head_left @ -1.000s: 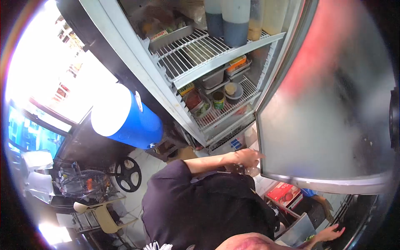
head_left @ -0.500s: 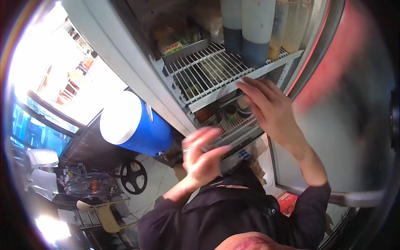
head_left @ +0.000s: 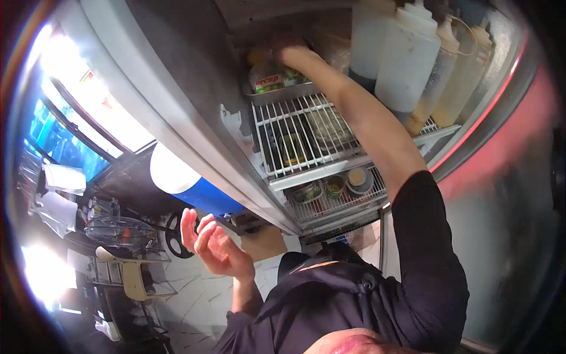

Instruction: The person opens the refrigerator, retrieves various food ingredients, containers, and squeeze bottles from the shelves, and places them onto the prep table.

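My right hand (head_left: 290, 49) reaches deep into the open fridge, over a tray (head_left: 283, 93) on the upper wire shelf (head_left: 306, 138). Its fingers are lost in shadow, so whether they grip anything does not show. Just below that hand, plastic-wrapped packs with a red-lettered label (head_left: 268, 84) lie in the tray. To the right of my forearm stand several squeeze bottles, among them a large white-capped bottle (head_left: 408, 62) with dark liquid low inside. My left hand (head_left: 217, 245) is raised outside the fridge, palm up, fingers loosely bent and apart, holding nothing.
On the lower rack sit small tubs, including a round lidded one (head_left: 359, 179). The fridge door (head_left: 471, 248) hangs open on the right. A blue drum with a white top (head_left: 203, 192), a wire-caged fan (head_left: 121, 232) and a pale chair (head_left: 134, 280) are at the left.
My right hand has gone from the front edge of the shelf up to the tray at the back. The left hand has moved left, away from the fridge. The view has shifted closer.
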The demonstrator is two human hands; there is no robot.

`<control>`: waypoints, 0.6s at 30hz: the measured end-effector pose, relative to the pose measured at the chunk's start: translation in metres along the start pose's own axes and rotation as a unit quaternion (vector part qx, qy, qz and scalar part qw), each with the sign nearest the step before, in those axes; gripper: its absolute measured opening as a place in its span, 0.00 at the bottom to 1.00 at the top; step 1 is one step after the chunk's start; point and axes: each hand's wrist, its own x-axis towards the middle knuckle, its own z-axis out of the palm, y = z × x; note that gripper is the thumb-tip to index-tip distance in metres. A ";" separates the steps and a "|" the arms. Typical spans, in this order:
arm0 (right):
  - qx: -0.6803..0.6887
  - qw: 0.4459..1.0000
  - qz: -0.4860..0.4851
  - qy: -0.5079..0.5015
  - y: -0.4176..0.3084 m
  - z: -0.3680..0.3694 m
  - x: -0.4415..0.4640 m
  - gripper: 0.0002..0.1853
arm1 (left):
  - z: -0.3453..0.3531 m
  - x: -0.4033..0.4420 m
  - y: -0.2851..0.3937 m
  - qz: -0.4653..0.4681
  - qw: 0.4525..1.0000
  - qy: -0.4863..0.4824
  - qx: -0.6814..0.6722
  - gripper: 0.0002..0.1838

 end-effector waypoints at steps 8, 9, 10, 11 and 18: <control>0.123 0.990 0.044 -0.056 0.011 0.028 0.048 0.20 | -0.052 -0.002 -0.033 -0.112 0.985 0.012 0.132 0.09; 0.059 0.997 0.020 -0.049 0.012 0.037 0.050 0.21 | -0.055 -0.002 -0.037 -0.121 0.982 0.011 0.142 0.11; 0.033 0.997 0.009 -0.068 0.014 0.045 0.050 0.21 | -0.059 -0.002 -0.040 -0.132 0.981 0.009 0.142 0.11; 0.007 0.996 -0.001 -0.086 0.017 0.052 0.051 0.21 | -0.063 -0.003 -0.044 -0.142 0.980 0.008 0.142 0.10; -0.099 0.977 -0.128 -0.137 0.052 0.063 0.081 0.13 | -0.063 0.000 -0.062 -0.188 0.973 0.001 0.136 0.10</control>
